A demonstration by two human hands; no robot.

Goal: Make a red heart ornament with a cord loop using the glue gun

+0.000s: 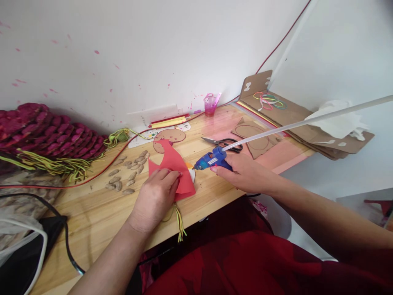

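Note:
My right hand is wrapped round a blue glue gun, from whose back a long pale glue stick sticks out. The nozzle points left at an orange and white piece beside the red paper. My left hand rests on that red paper with its fingers bent together, pinching at it; the fingertips are partly hidden. A yellow-green and black tassel hangs over the table edge below the paper. Black-handled scissors lie just behind the glue gun.
Several peanuts lie left of the paper, near a red cord. Magenta-painted stacked pieces stand at the far left. A cup of pink liquid is at the wall. Cut cardboard and folded cardboard lie right.

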